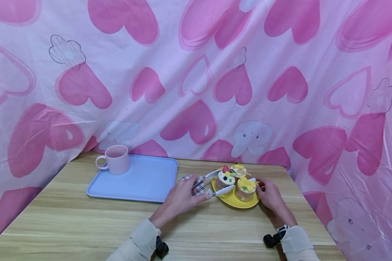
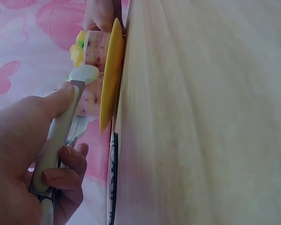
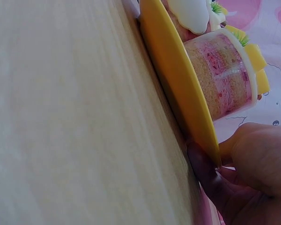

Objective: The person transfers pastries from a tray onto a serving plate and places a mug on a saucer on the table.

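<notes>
My left hand (image 1: pixel 182 195) grips a pair of tongs (image 2: pixel 61 133) with pale, broad tips. The tips (image 1: pixel 225 190) reach over the yellow plate (image 1: pixel 238 204), one on each side of a small cake cup (image 1: pixel 226 178) topped with cream, a strawberry and a blueberry. Beside it on the plate stand a cake cup with yellow fruit cubes (image 1: pixel 246 187) and, behind, another topped cake cup (image 1: pixel 238 169). At the plate's right rim, my right hand (image 1: pixel 272 195) pinches the edge, thumb above and a finger beneath, as the right wrist view (image 3: pixel 257 164) shows.
A light blue tray (image 1: pixel 134 186) lies on the wooden table (image 1: pixel 85 224) to the left, with a pink mug (image 1: pixel 117 161) on its back left part. Between tray and plate is a flat checked coaster (image 1: pixel 200 189), partly behind my left hand. A pink heart-print cloth (image 1: pixel 189 123) hangs around the table.
</notes>
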Demonstrator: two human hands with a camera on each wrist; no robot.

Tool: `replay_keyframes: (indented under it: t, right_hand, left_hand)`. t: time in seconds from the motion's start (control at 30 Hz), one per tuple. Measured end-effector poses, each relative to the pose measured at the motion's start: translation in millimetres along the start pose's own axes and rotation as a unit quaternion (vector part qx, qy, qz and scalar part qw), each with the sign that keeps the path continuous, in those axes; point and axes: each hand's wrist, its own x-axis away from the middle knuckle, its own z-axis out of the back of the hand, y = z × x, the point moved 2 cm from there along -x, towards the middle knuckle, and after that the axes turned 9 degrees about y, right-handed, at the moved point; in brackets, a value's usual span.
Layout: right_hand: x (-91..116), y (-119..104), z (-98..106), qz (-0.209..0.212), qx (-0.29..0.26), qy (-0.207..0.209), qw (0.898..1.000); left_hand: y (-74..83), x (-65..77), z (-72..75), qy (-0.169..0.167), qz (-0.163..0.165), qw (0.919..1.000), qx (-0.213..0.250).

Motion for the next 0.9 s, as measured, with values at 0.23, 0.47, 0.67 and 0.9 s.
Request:
replay_keyframes:
  t: [0.23, 0.47, 0.67, 0.9]
  right_hand:
    - [-0.5, 0.6, -0.2, -0.004, 0.001, -0.005, 1.000]
    - [-0.9, 1.2, -0.4, -0.006, 0.003, -0.004, 1.000]
    - [-0.6, 2.2, -1.3, -0.008, 0.004, -0.005, 1.000]
    - [0.0, 0.9, -1.0, -0.011, 0.002, -0.006, 1.000]
  left_hand:
    - [-3.9, 1.6, 3.7, -0.019, 0.004, 0.9998, 0.004]
    - [-6.9, 4.3, 9.1, -0.032, 0.019, 0.9992, 0.012]
    - [-9.8, 5.2, 11.5, -0.032, 0.034, 0.9977, 0.049]
    - [-12.8, 4.8, 14.5, -0.016, 0.039, 0.9973, 0.061]
